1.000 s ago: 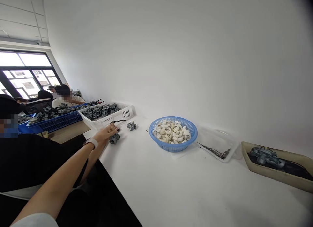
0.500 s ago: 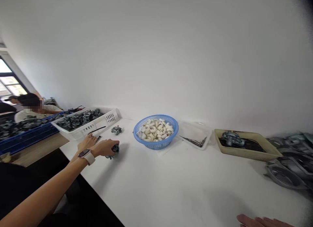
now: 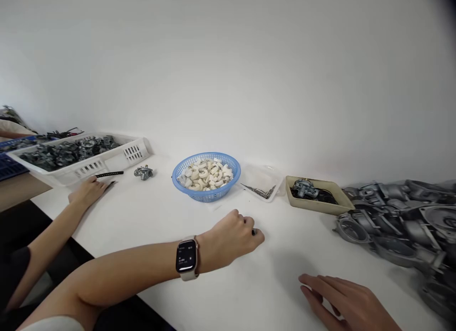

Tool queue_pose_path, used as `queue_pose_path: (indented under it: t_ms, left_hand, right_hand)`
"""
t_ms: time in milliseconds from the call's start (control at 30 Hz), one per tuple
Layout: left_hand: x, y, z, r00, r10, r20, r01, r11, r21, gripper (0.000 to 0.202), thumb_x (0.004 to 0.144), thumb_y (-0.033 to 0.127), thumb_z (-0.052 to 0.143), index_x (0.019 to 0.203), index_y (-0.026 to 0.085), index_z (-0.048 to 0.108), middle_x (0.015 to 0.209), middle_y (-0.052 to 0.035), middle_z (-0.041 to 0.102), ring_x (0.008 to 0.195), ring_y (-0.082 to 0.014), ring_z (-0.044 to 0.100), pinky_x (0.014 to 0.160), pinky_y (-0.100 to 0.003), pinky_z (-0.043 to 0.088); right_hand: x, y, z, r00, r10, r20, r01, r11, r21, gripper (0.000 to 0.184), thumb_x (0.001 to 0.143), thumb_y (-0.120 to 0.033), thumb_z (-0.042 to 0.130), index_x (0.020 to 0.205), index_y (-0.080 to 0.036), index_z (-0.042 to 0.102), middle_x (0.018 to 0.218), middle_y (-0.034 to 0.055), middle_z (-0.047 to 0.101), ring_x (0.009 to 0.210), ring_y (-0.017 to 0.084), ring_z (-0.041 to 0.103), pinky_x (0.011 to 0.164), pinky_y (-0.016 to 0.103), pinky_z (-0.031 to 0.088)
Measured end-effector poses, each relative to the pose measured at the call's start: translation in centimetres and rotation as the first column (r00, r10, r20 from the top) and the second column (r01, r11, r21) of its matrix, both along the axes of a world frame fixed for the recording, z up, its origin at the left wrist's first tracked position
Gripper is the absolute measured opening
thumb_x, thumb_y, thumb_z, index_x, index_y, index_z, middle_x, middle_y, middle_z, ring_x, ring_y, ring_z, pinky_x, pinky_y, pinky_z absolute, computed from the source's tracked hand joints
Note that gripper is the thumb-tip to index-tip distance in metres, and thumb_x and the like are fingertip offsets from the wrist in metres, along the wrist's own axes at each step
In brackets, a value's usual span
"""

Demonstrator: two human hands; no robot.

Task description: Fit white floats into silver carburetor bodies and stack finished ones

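My left hand (image 3: 228,238), with a watch (image 3: 187,256) on its wrist, is closed above the white table (image 3: 249,283). Its fingers wrap a small grey metal carburetor (image 3: 254,231), nearly all hidden by the hand. To the lower right, my right hand (image 3: 352,300) is open over the table, its fingers loosely bent and holding nothing. Another carburetor (image 3: 143,172) lies on the table left of a blue basket (image 3: 206,196), which is full of white curved pieces (image 3: 205,173).
Another person's hand (image 3: 87,191) rests beside a black strap (image 3: 109,174). Behind it stands a white crate (image 3: 96,167) of carburetors. A clear tray (image 3: 270,172) holds thin metal pieces. Right of it are a beige tray (image 3: 317,205) and a pile of metal castings (image 3: 399,226).
My left hand has come right from beside the other person's hand, carrying the carburetor. My right hand has risen further into view. The camera has turned right.
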State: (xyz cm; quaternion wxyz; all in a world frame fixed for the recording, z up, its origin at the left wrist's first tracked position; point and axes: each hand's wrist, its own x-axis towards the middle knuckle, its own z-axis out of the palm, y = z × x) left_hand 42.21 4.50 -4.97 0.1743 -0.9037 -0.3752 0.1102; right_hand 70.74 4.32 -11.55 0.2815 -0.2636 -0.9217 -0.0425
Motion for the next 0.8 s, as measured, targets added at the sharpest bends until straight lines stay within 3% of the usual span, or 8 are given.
queue_pose_path:
  t_ms: [100, 233, 433, 533, 667, 800]
  left_hand:
    - [1.2, 0.2, -0.9, 0.995, -0.037, 0.094, 0.038, 0.999, -0.011, 0.035, 0.080, 0.011, 0.065, 0.112, 0.016, 0.052, 0.085, -0.0080, 0.058, 0.069, -0.0222, 0.055, 0.058, -0.036, 0.035]
    - [1.0, 0.5, -1.6, 0.975, 0.010, 0.221, 0.009, 0.997, -0.083, 0.021, 0.086, 0.012, 0.056, 0.106, 0.019, 0.054, 0.084, -0.0072, 0.061, 0.066, -0.0216, 0.058, 0.057, -0.036, 0.035]
    - [-2.6, 2.0, -1.8, 0.876, 0.178, 0.448, -0.032, 0.948, -0.316, 0.030, 0.088, 0.046, 0.063, 0.109, 0.027, 0.053, 0.084, 0.0000, 0.068, 0.066, -0.0204, 0.065, 0.053, -0.031, 0.035]
    - [-4.2, 2.6, -2.2, 0.804, 0.266, 0.531, -0.056, 0.924, -0.379, 0.035, 0.089, 0.057, 0.061, 0.106, 0.028, 0.053, 0.084, 0.0024, 0.070, 0.070, -0.0189, 0.066, 0.056, -0.028, 0.038]
    - [-4.9, 2.5, -3.2, 0.720, 0.329, 0.612, -0.056, 0.905, -0.421, 0.038, 0.085, 0.058, 0.066, 0.106, 0.029, 0.053, 0.093, 0.0037, 0.070, 0.078, -0.0177, 0.067, 0.061, -0.027, 0.040]
    - [-5.0, 2.2, -4.2, 0.653, 0.359, 0.667, -0.062, 0.903, -0.425, 0.038, 0.083, 0.056, 0.066, 0.102, 0.026, 0.051, 0.093, 0.0005, 0.068, 0.077, -0.0202, 0.065, 0.062, -0.029, 0.041]
  right_hand:
    - [0.2, -0.1, 0.1, 1.000, 0.015, -0.005, -0.015, 1.000, -0.019, 0.024, 0.101, -0.026, 0.045, 0.103, -0.023, 0.068, 0.078, 0.0000, 0.074, 0.060, 0.012, 0.069, 0.053, 0.021, 0.054]
    - [0.0, -0.1, 0.1, 1.000, 0.013, -0.016, -0.014, 0.997, -0.076, 0.020, 0.098, -0.027, 0.050, 0.102, -0.023, 0.069, 0.076, 0.0009, 0.073, 0.058, 0.014, 0.068, 0.051, 0.023, 0.054]
    - [0.1, 0.5, 0.1, 0.995, -0.029, -0.095, 0.010, 0.981, -0.194, 0.016, 0.097, -0.027, 0.056, 0.100, -0.024, 0.071, 0.079, 0.0016, 0.074, 0.059, 0.014, 0.068, 0.050, 0.021, 0.052]
    - [0.9, 1.1, -0.6, 0.987, -0.106, -0.119, 0.066, 0.952, -0.298, 0.018, 0.096, -0.032, 0.057, 0.096, -0.024, 0.074, 0.078, 0.0026, 0.073, 0.055, 0.013, 0.064, 0.046, 0.019, 0.050]
    - [1.8, 2.0, -1.6, 0.948, -0.261, -0.181, 0.174, 0.904, -0.389, 0.023, 0.094, -0.042, 0.061, 0.093, -0.024, 0.075, 0.077, 0.0042, 0.072, 0.054, 0.013, 0.060, 0.047, 0.020, 0.048]
    - [1.4, 2.2, -1.7, 0.909, -0.376, -0.179, 0.268, 0.856, -0.442, 0.025, 0.095, -0.042, 0.060, 0.094, -0.022, 0.074, 0.067, 0.0017, 0.065, 0.054, 0.012, 0.055, 0.055, 0.022, 0.049]
